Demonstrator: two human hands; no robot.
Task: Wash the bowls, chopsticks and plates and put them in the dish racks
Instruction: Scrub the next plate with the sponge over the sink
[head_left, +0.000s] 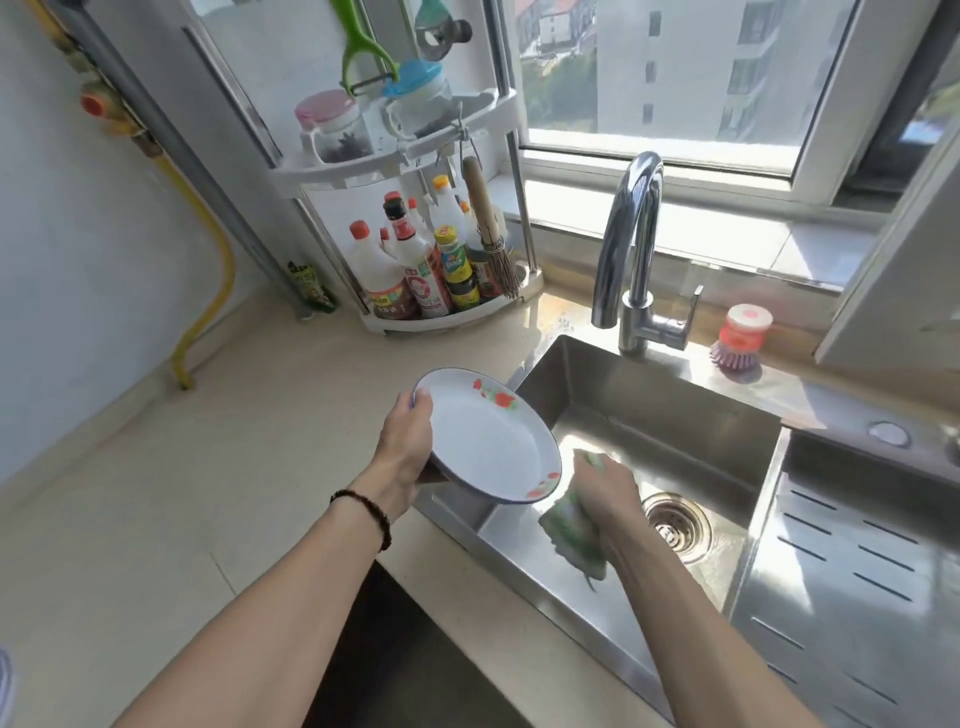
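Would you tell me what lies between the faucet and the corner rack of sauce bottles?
In the head view, only bare, wet-looking countertop lies between the faucet and the corner rack; nothing stands on that stretch.

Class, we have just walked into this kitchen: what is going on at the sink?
A person is washing up. The left hand holds a white plate with red flower prints by its rim, tilted over the left edge of the steel sink. The right hand grips a green and white cloth just beside the plate, down in the basin near the drain. No water can be seen running from the tap. A dish brush sits on the ledge behind.
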